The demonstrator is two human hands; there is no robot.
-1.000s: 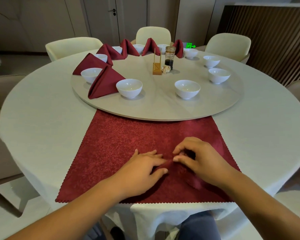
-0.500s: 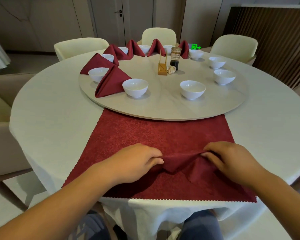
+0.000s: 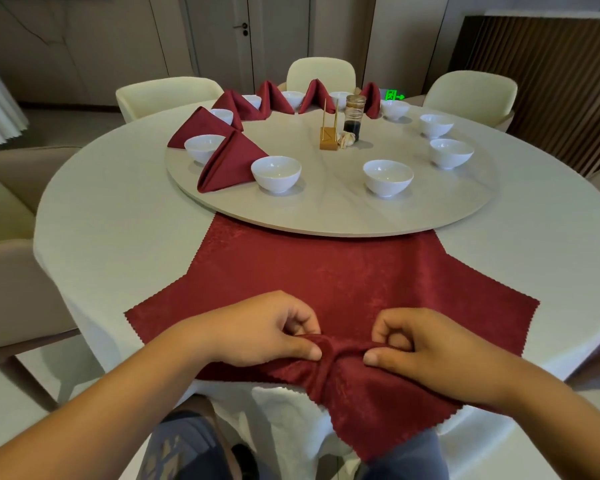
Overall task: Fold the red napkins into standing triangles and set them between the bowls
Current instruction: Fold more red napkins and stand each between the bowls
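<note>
The desk (image 3: 118, 237) carries the red napkin (image 3: 368, 403) under both hands, one corner hanging off the edge below them. The left hand (image 3: 257, 330) and right hand (image 3: 426, 344) each pinch one bunched ridge, thumbs almost meeting. Lift evenly, pull the cloth taut, and crease straight before aiming at the bowls (image 3: 276, 173) ahead.

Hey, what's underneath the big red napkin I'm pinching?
The white tablecloth shows on both sides of the red napkin, so the napkin lies on it. The turntable hides its far edge. Anything directly beneath the napkin is covered.
</note>
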